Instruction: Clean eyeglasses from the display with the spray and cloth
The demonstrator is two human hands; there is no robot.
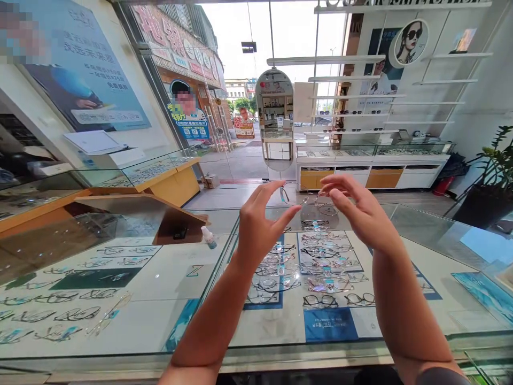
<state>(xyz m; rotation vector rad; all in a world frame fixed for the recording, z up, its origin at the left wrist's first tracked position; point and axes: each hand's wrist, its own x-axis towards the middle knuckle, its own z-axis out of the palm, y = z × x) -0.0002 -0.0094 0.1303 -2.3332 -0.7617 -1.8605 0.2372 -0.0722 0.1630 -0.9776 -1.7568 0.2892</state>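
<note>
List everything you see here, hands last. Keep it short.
held eyeglasses: one pair, thin-rimmed, between the hands
display eyeglasses: many, black, metallic, pinkish, in glass counters
blue cards: several, among them
bottle: one, white top, left of left forearm
oval mirror: one, centre back
wall shelves: several, white, back right
display cabinet: one, white and orange, below shelves
round portrait: one, black and white, upper right
posters: several, mostly blue, walls and outside
potted plant: one, green, far right
left hand, right hand: bare, raised, centre

Eyeglasses (320, 302) — inside counter (280, 350) | bottle (209, 237) — left of them | standing mirror (276, 117) beyond counter
</note>
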